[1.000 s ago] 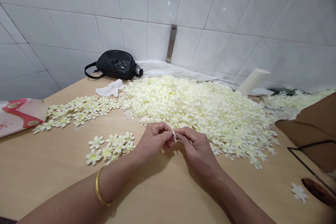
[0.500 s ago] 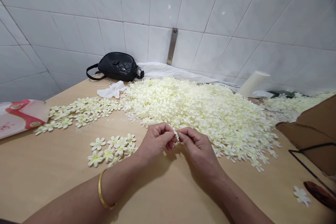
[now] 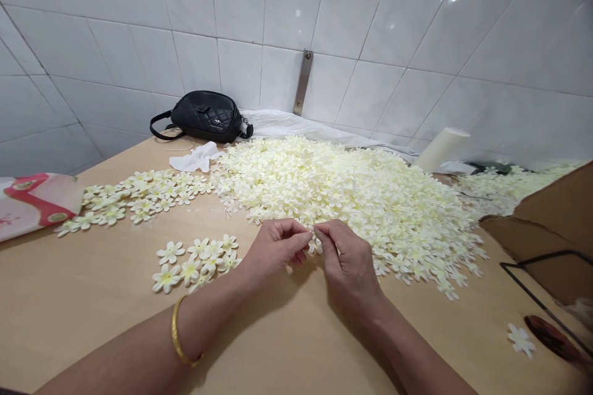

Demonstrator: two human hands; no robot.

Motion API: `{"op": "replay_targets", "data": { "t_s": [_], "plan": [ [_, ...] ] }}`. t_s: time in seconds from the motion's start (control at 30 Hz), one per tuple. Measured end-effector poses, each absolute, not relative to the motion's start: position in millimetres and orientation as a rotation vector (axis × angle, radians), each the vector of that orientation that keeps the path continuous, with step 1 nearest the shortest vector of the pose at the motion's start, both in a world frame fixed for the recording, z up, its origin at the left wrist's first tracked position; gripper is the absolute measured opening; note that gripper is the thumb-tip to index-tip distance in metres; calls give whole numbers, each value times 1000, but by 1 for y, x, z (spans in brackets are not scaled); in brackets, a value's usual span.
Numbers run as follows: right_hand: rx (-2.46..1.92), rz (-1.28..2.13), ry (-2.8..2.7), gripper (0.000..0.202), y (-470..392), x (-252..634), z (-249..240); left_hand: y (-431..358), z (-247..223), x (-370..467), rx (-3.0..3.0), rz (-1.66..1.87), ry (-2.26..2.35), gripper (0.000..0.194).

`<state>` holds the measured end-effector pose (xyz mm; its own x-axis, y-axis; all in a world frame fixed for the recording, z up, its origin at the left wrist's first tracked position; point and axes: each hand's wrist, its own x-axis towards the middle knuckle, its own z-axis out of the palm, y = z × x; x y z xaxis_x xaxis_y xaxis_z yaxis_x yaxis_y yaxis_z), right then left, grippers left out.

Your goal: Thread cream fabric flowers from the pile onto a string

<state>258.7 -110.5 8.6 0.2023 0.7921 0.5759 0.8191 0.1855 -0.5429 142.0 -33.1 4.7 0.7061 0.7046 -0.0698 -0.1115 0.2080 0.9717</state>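
My left hand [image 3: 278, 248] and my right hand [image 3: 346, 262] meet at the near edge of a big heap of pale yellow-white artificial flowers [image 3: 324, 179]. Thumb and forefinger are pinched together on each hand, the tips nearly touching. What they pinch is too small to make out against the white petals behind. A gold bangle [image 3: 178, 333] circles my left wrist. Left of that forearm lies a small group of flowers [image 3: 189, 271] with yellow centres, spread on the wooden table [image 3: 273, 345].
More flowers [image 3: 143, 194] lie at the left beside a red-and-white bag [image 3: 41, 203]. A black quilted purse [image 3: 208, 114] and white tissue [image 3: 197, 157] sit behind. Rightward are a pale roll [image 3: 442, 148], a brown cardboard box [image 3: 551, 228], a black wire frame [image 3: 532, 265] and a single flower [image 3: 521, 340].
A small white flower seen edge-on between my fingertips is no longer distinct. My right fingers have risen slightly and turned more upright. The view has shifted a little.
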Motion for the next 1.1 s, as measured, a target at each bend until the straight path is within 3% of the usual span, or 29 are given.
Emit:
{"op": "replay_targets", "data": {
  "t_s": [0.27,0.6,1.1],
  "plan": [
    [-1682,321,-1406,21,-111,258,12,-34,5,143,1268,580,558,12],
    [-1517,-75,-1534,17,-112,257,11,-34,7,143,1273,706,689,16],
    [-1532,169,-1796,23,-114,265,15,-36,4,141,1377,614,550,16]
  ]
}}
